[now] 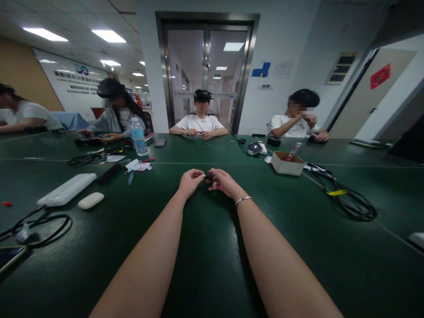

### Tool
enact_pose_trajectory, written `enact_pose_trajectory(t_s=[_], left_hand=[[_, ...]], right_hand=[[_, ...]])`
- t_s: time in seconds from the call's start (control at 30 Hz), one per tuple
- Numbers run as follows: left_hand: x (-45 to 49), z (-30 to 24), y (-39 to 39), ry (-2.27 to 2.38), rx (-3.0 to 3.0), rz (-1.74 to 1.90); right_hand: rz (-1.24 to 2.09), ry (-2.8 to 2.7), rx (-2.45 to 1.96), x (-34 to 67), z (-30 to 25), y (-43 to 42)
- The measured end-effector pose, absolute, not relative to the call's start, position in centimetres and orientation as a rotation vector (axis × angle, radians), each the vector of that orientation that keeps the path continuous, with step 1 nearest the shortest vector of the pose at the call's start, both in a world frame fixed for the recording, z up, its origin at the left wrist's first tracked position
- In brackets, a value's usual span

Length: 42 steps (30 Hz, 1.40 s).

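My left hand (pixel 191 183) and my right hand (pixel 225 182) meet above the middle of the dark green table (pixel 205 247). Between them is a small black object (pixel 208 176), too small to name its kind. The fingers of my right hand are closed round its right side. At its left end a small shiny bit shows, where my left thumb and forefinger are pinched together. Whether that bit is part of the black object I cannot tell. A silver bangle (pixel 244 201) circles my right wrist.
Left of me lie a white power bank-like block (pixel 68 190), a white oval case (pixel 91 200) and black cables (pixel 59 227). Farther off stand a water bottle (pixel 138 138) and an open box (pixel 287 164). A coiled cable (pixel 354 203) lies right. Several people sit around the table.
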<state>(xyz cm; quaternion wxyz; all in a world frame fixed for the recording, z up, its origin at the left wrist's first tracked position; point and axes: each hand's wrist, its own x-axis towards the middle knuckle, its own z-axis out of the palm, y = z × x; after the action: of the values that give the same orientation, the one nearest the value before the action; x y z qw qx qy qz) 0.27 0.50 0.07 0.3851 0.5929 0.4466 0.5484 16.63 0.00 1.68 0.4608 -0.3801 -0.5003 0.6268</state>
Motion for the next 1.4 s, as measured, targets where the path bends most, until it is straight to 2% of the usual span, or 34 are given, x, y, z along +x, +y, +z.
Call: enact_pose_trajectory(t_s=[1.4], left_hand=[[0.52,0.62,0.13,1.143,1.407,1.391]], right_hand=[[1.568,-1.275,-0.974,16.54,2.01,-0.12]])
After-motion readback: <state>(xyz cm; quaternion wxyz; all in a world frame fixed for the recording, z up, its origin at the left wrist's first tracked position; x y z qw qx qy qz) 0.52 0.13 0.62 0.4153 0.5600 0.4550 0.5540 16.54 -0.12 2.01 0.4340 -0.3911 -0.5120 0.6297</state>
